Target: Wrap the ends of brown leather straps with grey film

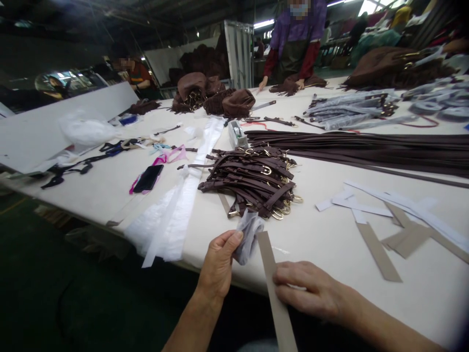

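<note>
My left hand (219,261) pinches a bundle wrapped in clear plastic (249,237) between thumb and fingers, at the table's front edge. Just right of it, my right hand (308,288) grips a long taupe strip (273,278) by its side; the strip's upper end is beside the bundle and its lower end runs out of view. What the plastic holds looks dark and is hard to make out. Beyond both hands lies a pile of dark brown buckled straps (252,178) with gold-coloured hardware.
White plastic sleeves (176,215) and a black phone (148,179) lie to the left. Taupe and white strips (381,249) are at right, below long brown straps (359,149). Brown bags (194,90) stand farther back. A person (295,44) works across the table (308,230).
</note>
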`<control>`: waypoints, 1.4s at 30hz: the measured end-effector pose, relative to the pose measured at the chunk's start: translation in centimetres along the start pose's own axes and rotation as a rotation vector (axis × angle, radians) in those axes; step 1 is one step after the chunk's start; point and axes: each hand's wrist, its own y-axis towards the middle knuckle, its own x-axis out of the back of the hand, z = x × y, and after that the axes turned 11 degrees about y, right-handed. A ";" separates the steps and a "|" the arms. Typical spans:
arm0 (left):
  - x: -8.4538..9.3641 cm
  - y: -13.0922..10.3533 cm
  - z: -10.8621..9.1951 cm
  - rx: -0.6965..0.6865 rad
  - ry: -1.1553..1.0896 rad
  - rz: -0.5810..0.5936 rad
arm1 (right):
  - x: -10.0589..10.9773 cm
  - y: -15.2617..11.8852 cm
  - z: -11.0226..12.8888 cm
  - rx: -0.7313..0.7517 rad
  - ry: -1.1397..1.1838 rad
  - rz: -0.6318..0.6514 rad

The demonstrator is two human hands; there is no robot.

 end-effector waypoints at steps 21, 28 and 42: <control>0.1 -0.9 -0.3 -0.352 0.768 0.075 | -0.7 1.3 -2.2 0.036 -0.108 0.097; 0.1 0.8 2.4 -0.683 1.132 -0.004 | -3.8 -0.5 -2.9 -0.157 -0.038 -0.168; 0.9 2.7 5.9 -0.888 1.249 0.024 | -3.7 -0.5 -4.7 -0.390 0.172 -0.055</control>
